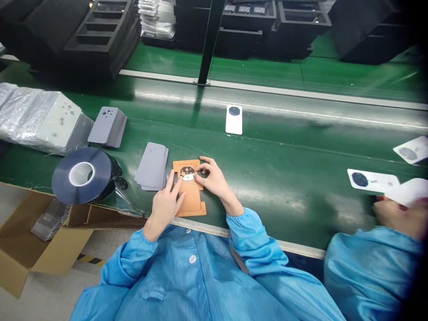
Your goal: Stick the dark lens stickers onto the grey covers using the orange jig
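An orange jig plate (190, 200) with tabs at its corners lies on the green bench before me. At its upper end sits a dark round sticker with holes (187, 170), with a white lower part. My left hand (165, 206) rests over the jig's left side, fingers stretched out and tips by the sticker's lower left edge. From the right, my right hand (213, 179) pinches the sticker's right edge between thumb and forefinger. The fingertips partly cover that edge.
Grey phone-shaped sheets (152, 167) stand left of the jig, with another grey stack (105, 127) behind. A tape roll (82, 175) sits near the front edge, above a cardboard box (50, 249). White panels (234, 127) lie on the belt. At right, a co-worker's hand (397, 216) holds a white panel.
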Tool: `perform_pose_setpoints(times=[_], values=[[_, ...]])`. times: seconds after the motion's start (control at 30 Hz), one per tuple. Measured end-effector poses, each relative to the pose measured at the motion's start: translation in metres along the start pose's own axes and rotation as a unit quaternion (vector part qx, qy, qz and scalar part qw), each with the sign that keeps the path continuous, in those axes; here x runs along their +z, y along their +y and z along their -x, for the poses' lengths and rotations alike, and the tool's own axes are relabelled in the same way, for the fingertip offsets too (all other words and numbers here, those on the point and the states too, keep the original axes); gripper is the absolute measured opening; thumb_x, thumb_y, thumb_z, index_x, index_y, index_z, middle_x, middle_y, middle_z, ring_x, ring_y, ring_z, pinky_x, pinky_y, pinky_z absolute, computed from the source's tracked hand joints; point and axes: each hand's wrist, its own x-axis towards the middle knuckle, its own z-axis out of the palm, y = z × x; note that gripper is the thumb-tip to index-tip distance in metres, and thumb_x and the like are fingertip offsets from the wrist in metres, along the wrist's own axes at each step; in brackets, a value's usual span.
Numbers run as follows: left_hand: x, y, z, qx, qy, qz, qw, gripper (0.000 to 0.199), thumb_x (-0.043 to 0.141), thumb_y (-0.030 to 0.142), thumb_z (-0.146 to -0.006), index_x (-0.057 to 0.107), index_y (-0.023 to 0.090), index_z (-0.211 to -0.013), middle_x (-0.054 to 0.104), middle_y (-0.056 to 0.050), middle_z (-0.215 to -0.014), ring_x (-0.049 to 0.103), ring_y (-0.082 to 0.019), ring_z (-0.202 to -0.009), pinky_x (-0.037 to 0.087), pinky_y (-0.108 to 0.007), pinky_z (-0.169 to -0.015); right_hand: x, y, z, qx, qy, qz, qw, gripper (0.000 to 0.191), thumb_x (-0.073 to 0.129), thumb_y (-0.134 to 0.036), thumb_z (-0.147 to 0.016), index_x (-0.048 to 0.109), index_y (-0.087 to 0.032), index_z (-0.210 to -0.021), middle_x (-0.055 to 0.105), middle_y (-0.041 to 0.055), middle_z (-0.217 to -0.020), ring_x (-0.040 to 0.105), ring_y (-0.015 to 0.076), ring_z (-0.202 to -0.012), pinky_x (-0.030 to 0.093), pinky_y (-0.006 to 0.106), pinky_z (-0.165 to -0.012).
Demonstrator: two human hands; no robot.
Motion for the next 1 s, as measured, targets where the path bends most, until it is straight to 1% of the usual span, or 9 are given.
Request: perform_pose_setpoints(times=[0.23,0.3,0.4,0.47,0.57,0.67,0.77,0.9,1.0], values=[[0.003,0.005,0.008,-0.03,0.02,0.066,0.997,0.047,0.05,0.041,-0.105,0.058,0.024,-0.148,0.04,-0.015,-0.167,0.078,-0.023,-0.087,0.06,-0.033,-0.068,-0.001,0.001,0.002,-0.001,-0.003,0.009,1.0,0.016,0.073,-0.03,-0.082,0.075,-0.019,-0.093,0.055,0.0149,-0.147,0.061,0.0143,-0.081,0.057,0.039,-0.087],[0.0,0.001,0.011,-0.039,0.05,0.105,0.992,0.039,0.054,0.038,-0.104,0.065,0.025,-0.139,0.05,-0.013,-0.162,0.077,-0.023,-0.092,0.061,-0.031,-0.072,-0.002,0.002,0.004,-0.002,0.003,0.014,1.0,0.017,0.074,-0.034,-0.084,0.075,-0.02,-0.094,0.055,0.0146,-0.147,0.062,0.0151,-0.081,0.058,0.04,-0.086],[-0.01,-0.018,0.011,-0.103,0.138,0.147,0.974,0.029,0.056,0.036,-0.103,0.073,0.023,-0.122,0.069,-0.011,-0.139,0.076,-0.022,-0.1,0.06,-0.031,-0.082,-0.006,0.003,0.008,0.004,0.014,0.019,1.0,0.022,0.077,-0.039,-0.084,0.075,-0.02,-0.095,0.056,0.0141,-0.147,0.063,0.0157,-0.081,0.058,0.042,-0.085],[-0.018,-0.038,0.007,-0.183,0.178,0.123,0.959,0.031,0.058,0.038,-0.102,0.073,0.019,-0.122,0.071,-0.012,-0.129,0.075,-0.025,-0.104,0.059,-0.033,-0.086,-0.008,0.003,0.011,0.008,0.018,0.024,1.0,0.024,0.078,-0.041,-0.084,0.075,-0.021,-0.096,0.057,0.0134,-0.146,0.063,0.016,-0.081,0.058,0.042,-0.085],[-0.027,-0.067,0.0,-0.284,0.132,0.05,0.948,0.048,0.064,0.044,-0.097,0.067,0.014,-0.134,0.066,-0.019,-0.134,0.074,-0.032,-0.104,0.058,-0.04,-0.084,-0.01,-0.001,0.012,0.011,0.027,0.03,0.999,0.023,0.077,-0.041,-0.084,0.076,-0.021,-0.096,0.059,0.0125,-0.145,0.063,0.0164,-0.081,0.058,0.041,-0.083],[-0.028,-0.085,-0.003,-0.309,0.082,0.039,0.947,0.049,0.065,0.048,-0.096,0.068,0.013,-0.131,0.066,-0.019,-0.131,0.074,-0.034,-0.101,0.057,-0.042,-0.082,-0.011,-0.008,0.011,0.013,0.033,0.025,0.999,0.022,0.076,-0.04,-0.084,0.076,-0.022,-0.096,0.06,0.0116,-0.144,0.064,0.0162,-0.081,0.058,0.04,-0.08],[-0.026,-0.091,-0.003,-0.3,0.158,0.073,0.938,0.039,0.068,0.045,-0.094,0.071,0.016,-0.12,0.069,-0.015,-0.126,0.073,-0.03,-0.097,0.056,-0.04,-0.082,-0.012,-0.015,0.011,0.015,0.042,0.015,0.999,0.02,0.075,-0.038,-0.084,0.076,-0.022,-0.096,0.062,0.0104,-0.142,0.063,0.0148,-0.078,0.056,0.038,-0.076],[-0.033,-0.084,-0.001,-0.272,0.271,0.254,0.888,0.027,0.066,0.041,-0.093,0.07,0.017,-0.104,0.073,-0.008,-0.101,0.066,-0.015,-0.066,0.055,-0.03,-0.069,-0.012,-0.024,0.01,0.015,0.058,-0.017,0.998,0.02,0.075,-0.036,-0.084,0.076,-0.021,-0.097,0.064,0.0108,-0.14,0.063,0.0134,-0.074,0.054,0.036,-0.071],[-0.043,-0.059,0.003,-0.266,0.256,0.459,0.808,0.033,0.07,0.044,-0.091,0.064,0.016,-0.107,0.072,-0.004,-0.093,0.063,-0.01,-0.052,0.048,-0.022,-0.051,-0.008,-0.031,0.008,0.033,0.046,-0.077,0.995,0.033,0.074,-0.041,-0.087,0.075,-0.022,-0.113,0.069,0.0112,-0.135,0.067,0.0162,-0.082,0.057,0.037,-0.077]])
